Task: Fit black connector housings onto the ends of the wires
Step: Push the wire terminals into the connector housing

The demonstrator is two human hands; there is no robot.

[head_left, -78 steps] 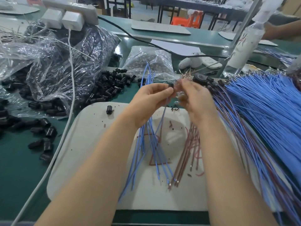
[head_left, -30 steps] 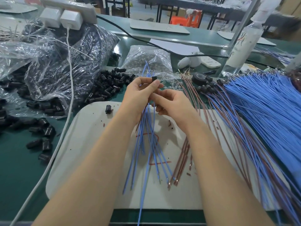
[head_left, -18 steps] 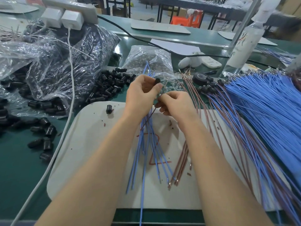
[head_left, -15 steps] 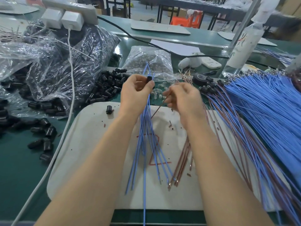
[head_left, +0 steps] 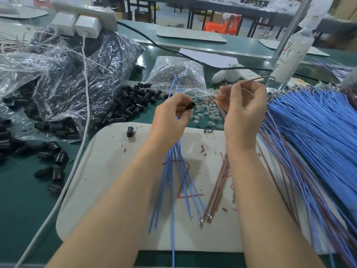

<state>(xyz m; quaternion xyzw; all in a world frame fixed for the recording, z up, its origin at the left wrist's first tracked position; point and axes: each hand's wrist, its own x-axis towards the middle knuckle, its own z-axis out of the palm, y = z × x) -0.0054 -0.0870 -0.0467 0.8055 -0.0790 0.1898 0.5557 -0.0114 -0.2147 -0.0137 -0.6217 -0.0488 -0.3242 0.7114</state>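
Head view, green bench (head_left: 23, 200), tray (head_left: 108, 171), blue wires (head_left: 318, 132)

- Black housing (head_left: 189, 106) — rear end buried in the fingers of the left hand (head_left: 170, 120); only its open mouth shows.
- Brown wire (head_left: 205, 100) — middle hidden inside the right hand (head_left: 243, 109); tip too small to tell whether it touches the housing.
- Blue wire bundle (head_left: 318, 132): cut off by the right edge, blurred lower down.
- Forearms (head_left: 119, 219): cut off at the bottom edge.

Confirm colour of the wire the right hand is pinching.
Reddish-brown wire, clearest in the head view, tip near the black housing.
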